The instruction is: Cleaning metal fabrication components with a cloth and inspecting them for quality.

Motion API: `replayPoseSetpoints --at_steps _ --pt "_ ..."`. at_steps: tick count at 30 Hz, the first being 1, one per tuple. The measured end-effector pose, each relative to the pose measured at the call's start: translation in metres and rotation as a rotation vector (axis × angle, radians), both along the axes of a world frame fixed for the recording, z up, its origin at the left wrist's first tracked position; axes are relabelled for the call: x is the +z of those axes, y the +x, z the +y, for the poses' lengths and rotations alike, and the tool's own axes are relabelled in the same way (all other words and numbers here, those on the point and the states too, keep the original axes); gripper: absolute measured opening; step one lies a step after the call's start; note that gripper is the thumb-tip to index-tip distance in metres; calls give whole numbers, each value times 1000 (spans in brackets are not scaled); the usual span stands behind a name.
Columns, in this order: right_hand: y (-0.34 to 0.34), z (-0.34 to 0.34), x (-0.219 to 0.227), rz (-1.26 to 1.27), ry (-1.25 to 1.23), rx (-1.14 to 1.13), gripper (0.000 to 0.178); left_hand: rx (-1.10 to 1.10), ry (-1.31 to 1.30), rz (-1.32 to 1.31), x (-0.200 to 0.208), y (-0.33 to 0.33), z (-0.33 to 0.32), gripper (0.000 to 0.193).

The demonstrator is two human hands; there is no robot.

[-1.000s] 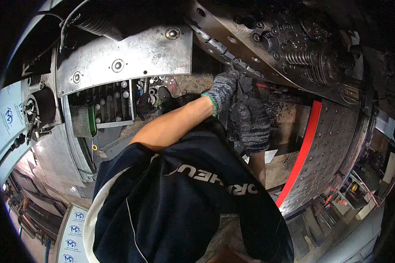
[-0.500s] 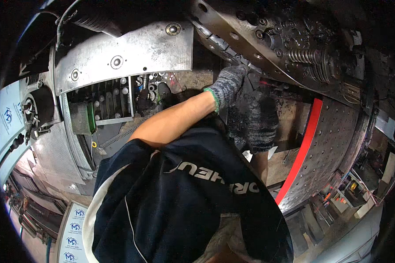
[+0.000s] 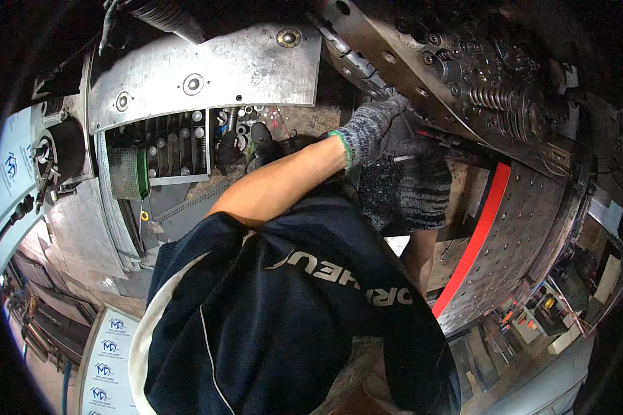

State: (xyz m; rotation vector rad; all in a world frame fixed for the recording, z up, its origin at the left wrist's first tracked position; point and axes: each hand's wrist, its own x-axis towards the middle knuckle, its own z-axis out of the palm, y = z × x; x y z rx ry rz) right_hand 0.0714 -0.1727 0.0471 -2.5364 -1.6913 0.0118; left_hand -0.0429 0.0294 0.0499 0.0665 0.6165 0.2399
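Observation:
My left hand (image 3: pixel 375 128), in a grey knit glove with a green cuff, reaches to the lower edge of a long dark steel machine beam (image 3: pixel 412 79). Its fingers are drawn together against the light metal pieces (image 3: pixel 356 61) along that beam; what they pinch, if anything, is hidden. Close by on the right is my right hand (image 3: pixel 412 190), in a dark, soiled knit glove. Its fingers are lost in shadow beneath the beam. A thin pale strip (image 3: pixel 403 158) shows at the upper part of this glove; I cannot tell what it is.
A bright metal plate (image 3: pixel 249 72) with round inserts lies at the upper left, above a compartmented tray (image 3: pixel 180 180) of cylindrical parts. Coil springs (image 3: pixel 495 98) sit on the oily machine at right. A red-edged perforated plate (image 3: pixel 516 221) rises beside my right arm.
The whole view has shifted slightly. My left hand stays at the beam's edge, while the right glove sits a little farther right and shows the thin pale strip.

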Motion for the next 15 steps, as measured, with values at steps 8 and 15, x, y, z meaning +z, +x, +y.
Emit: replayPoseSetpoints --at_steps 8,15 --pt "-64 69 80 506 182 -75 48 72 173 -41 -36 10 -9 18" --pt "-56 86 87 579 54 -29 50 140 -168 -109 10 -8 3 16"
